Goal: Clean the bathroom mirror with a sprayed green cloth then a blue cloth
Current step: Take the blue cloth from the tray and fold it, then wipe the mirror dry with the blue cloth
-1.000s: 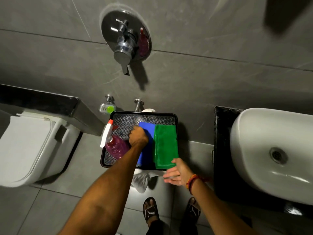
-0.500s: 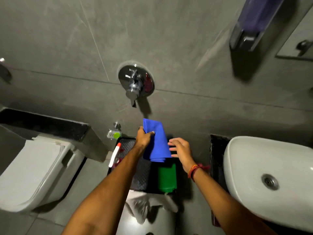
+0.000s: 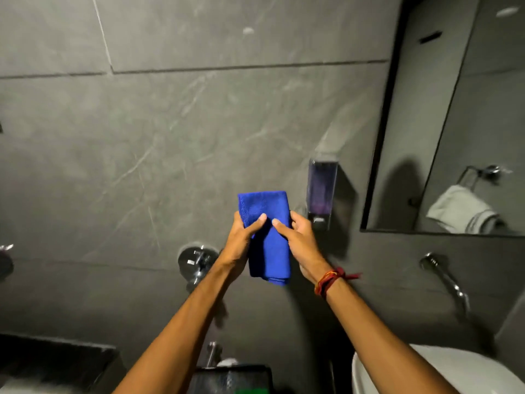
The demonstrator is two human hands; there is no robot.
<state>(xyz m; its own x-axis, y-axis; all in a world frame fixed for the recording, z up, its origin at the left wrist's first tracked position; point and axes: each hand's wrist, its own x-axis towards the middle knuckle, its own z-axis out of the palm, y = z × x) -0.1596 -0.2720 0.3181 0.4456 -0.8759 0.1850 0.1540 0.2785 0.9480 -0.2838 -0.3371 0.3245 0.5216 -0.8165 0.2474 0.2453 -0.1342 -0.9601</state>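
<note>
A folded blue cloth (image 3: pixel 268 237) is held upright in front of the grey tiled wall, at chest height. My left hand (image 3: pixel 241 237) grips its left edge with the thumb pressed on the front. My right hand (image 3: pixel 298 240) grips its right edge, thumb also on the front. The bathroom mirror (image 3: pixel 460 115) hangs on the wall at the upper right, apart from the cloth. A sliver of the green cloth (image 3: pixel 251 391) shows in the black tray (image 3: pixel 227 376) at the bottom edge. The spray bottle is out of view.
A wall soap dispenser (image 3: pixel 322 194) hangs just right of my hands. A chrome shower valve (image 3: pixel 196 261) sits on the wall below left of them. The white basin (image 3: pixel 426 371) and its wall spout (image 3: pixel 446 280) are at lower right. A black ledge (image 3: pixel 56 356) is at lower left.
The blue cloth went from the tray up to chest height. My right hand has joined the left on it. The view tilted up, so the mirror appears and the tray drops to the bottom.
</note>
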